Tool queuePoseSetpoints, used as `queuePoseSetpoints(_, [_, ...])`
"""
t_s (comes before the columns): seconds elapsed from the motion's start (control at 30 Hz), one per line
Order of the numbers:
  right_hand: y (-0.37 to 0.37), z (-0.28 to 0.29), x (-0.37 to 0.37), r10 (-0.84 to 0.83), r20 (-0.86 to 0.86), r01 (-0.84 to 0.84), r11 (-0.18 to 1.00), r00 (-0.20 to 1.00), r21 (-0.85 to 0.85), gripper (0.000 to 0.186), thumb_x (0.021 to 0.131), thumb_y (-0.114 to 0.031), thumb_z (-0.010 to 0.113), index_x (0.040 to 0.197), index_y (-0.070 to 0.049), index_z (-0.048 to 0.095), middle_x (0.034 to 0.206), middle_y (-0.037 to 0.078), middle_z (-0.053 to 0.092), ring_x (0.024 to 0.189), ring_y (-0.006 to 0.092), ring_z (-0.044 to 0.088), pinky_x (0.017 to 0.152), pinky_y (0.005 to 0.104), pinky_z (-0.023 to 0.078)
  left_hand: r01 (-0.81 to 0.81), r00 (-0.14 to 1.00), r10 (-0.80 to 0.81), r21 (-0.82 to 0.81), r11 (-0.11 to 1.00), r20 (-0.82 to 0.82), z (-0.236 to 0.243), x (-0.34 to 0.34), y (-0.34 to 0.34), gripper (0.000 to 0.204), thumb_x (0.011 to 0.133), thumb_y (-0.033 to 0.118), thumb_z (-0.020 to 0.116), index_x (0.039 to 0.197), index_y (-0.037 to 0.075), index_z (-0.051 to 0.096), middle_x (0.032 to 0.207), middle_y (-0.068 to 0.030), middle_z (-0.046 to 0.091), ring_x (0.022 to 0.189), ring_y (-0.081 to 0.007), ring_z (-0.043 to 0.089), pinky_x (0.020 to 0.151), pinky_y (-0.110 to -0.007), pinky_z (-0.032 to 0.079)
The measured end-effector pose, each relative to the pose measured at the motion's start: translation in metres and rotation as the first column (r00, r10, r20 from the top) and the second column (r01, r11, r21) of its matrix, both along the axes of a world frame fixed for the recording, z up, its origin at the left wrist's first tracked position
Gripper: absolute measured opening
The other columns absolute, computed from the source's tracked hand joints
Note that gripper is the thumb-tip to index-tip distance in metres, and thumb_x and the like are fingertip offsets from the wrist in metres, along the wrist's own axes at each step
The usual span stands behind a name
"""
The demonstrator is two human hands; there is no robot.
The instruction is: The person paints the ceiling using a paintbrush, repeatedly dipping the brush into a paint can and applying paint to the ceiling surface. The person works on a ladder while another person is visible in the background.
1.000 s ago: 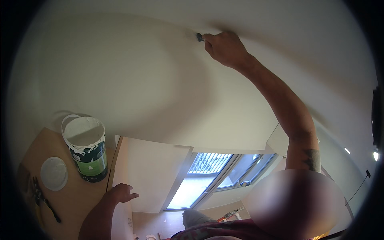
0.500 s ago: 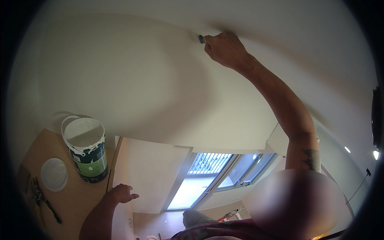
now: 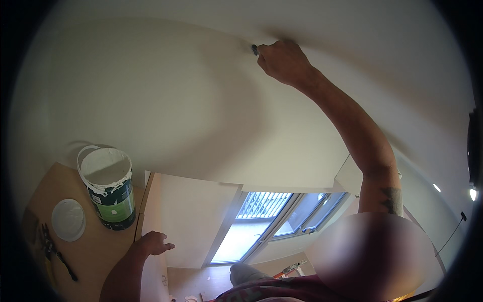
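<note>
My right hand (image 3: 282,63) is raised to the pale wall (image 3: 151,90) near its junction with the ceiling, closed on a small brush (image 3: 254,49) whose dark head touches the surface. My arm casts a curved shadow there. My left hand (image 3: 153,242) is open, fingers apart, at the edge of a wooden surface (image 3: 93,256). Just above it stands a green-labelled paint bucket (image 3: 111,204) with a white handle and paint-smeared rim. Beside the bucket lie a round translucent lid (image 3: 68,219) and pliers-like tools with dark and yellow handles (image 3: 50,246).
Below the wall edge is a lower room with barred and glazed windows (image 3: 259,211). An orange tool or level (image 3: 289,269) shows at the bottom. Small lights (image 3: 473,194) and a dark fixture (image 3: 472,146) are at the right rim. A blurred oval covers the lower right.
The brush in my right hand has shifted slightly to the right and down along the junction. My left hand, the bucket and the lid stay nearly where they were.
</note>
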State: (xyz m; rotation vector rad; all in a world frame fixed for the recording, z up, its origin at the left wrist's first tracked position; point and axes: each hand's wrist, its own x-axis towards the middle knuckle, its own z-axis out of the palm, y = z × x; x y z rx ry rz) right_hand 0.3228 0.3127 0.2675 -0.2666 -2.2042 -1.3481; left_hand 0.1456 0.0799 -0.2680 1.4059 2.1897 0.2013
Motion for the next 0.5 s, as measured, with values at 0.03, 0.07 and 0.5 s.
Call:
queuePoseSetpoints(0.03, [-0.0003, 0.0003, 0.0002, -0.010, 0.002, 0.010, 1.000, 1.000, 0.007, 0.016, 0.089, -0.007, 0.055, 0.083, 0.000, 0.068, 0.068, 0.018, 0.068, 0.061, 0.0332, 0.067, 0.059, 0.0466, 0.055, -0.001, 1.000, 0.001, 0.000, 1.000, -0.001, -0.0009, -0.0005, 0.0004, 0.080, 0.095, 0.063, 0.061, 0.145, 0.001, 0.056, 0.138, -0.0245, 0.063, 0.130, -0.0370, 0.060, 0.111, -0.046, 0.048])
queuePoseSetpoints(0.07, [-0.0004, 0.0007, 0.0003, -0.019, 0.004, 0.019, 1.000, 1.000, 0.014, 0.015, 0.089, -0.007, 0.056, 0.082, 0.000, 0.068, 0.067, 0.017, 0.068, 0.061, 0.0328, 0.067, 0.059, 0.0460, 0.055, -0.001, 1.000, 0.001, 0.000, 1.000, -0.003, -0.0014, -0.0007, 0.0007, 0.080, 0.095, 0.063, 0.061, 0.145, 0.001, 0.056, 0.138, -0.0245, 0.063, 0.130, -0.0369, 0.060, 0.111, -0.046, 0.048])
queuePoseSetpoints(0.5, [-0.0053, 0.0003, 0.0014, -0.053, 0.011, 0.053, 0.999, 0.999, 0.004, 0.013, 0.086, -0.007, 0.059, 0.077, -0.002, 0.066, 0.068, 0.016, 0.068, 0.061, 0.0316, 0.067, 0.059, 0.0447, 0.055, -0.006, 1.000, 0.006, -0.011, 1.000, 0.015, 0.0004, -0.0007, -0.0001, 0.081, 0.094, 0.063, 0.061, 0.145, 0.000, 0.055, 0.140, -0.0245, 0.062, 0.132, -0.0372, 0.059, 0.112, -0.046, 0.048])
